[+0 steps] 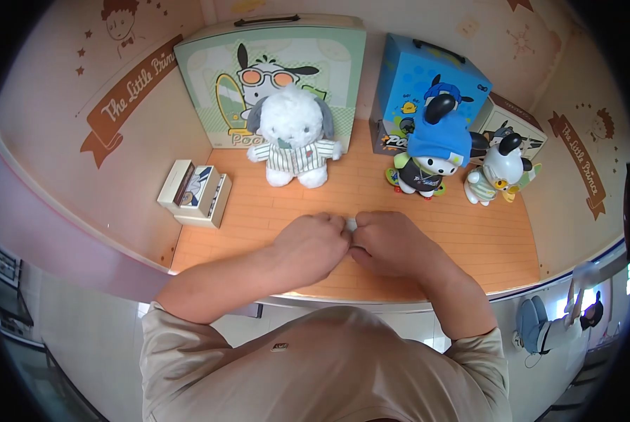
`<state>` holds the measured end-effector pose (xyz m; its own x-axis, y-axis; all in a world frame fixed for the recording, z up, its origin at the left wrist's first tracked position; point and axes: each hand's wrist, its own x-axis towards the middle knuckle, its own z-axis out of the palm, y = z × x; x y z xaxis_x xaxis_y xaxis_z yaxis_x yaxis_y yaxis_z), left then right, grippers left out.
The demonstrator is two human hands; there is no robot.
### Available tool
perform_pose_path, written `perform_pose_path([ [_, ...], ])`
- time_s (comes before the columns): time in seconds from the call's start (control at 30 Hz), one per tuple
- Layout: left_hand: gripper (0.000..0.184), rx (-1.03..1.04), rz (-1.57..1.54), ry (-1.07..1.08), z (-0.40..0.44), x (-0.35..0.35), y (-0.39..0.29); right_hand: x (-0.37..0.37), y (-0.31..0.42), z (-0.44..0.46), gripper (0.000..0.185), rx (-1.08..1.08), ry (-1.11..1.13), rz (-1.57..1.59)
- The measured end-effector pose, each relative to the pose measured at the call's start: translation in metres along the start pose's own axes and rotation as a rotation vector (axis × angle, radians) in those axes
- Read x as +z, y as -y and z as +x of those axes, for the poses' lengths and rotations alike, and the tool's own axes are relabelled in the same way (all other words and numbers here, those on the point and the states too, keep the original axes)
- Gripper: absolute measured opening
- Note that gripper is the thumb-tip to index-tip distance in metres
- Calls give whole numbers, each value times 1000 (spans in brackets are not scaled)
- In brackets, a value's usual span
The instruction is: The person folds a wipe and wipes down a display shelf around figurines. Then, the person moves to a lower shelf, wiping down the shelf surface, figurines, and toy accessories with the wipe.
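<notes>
Showing between the two hands, a small pale item (351, 224) is mostly covered by fingers, so what it is cannot be told. It is held just above or on the near part of the wood-patterned surface (259, 211), around the middle from side to side; whether the surface is touched by it cannot be made out. The left hand (313, 245) is curled tightly, knuckles up, with its fingertips brought against the item. The right hand (389, 243) is curled in the same way from the other side, and the item is pinched between the two.

Beyond the hands, a white plush dog (296, 137) in a striped shirt is set upright before a large green box (273, 60) with a dark handle. To the right, a toy figure in a blue hood (434, 144) is placed in front of a blue box (413, 88). Beside it, a smaller white figure (494, 169) is backed by a cream box (515, 119). Near the left wall (139, 98), small cream boxes (197, 191) are grouped. Well apart at the far right, another person (554, 327) in a dark cap can be seen.
</notes>
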<state>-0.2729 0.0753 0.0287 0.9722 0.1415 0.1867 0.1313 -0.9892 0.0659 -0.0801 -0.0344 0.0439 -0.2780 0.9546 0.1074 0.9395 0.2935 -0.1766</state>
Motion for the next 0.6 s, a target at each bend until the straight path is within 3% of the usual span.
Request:
perform_pose_path([
  [0.07, 14, 15, -31, -166, -21, 7, -13, -4, 4, -2, 13, -40, 107, 87],
  [0.17, 18, -39, -174, -220, -52, 11, -30, 2, 8, -7, 13, -134, 101, 175],
  [0.23, 19, -108, -309, -413, -73, 18, -36, 7, 12, -9, 13, -210, 84, 262],
  [0.6, 17, -225, -320, -337, -119, 1, -14, 26, 44, 28, 15, -369, 78, 257],
])
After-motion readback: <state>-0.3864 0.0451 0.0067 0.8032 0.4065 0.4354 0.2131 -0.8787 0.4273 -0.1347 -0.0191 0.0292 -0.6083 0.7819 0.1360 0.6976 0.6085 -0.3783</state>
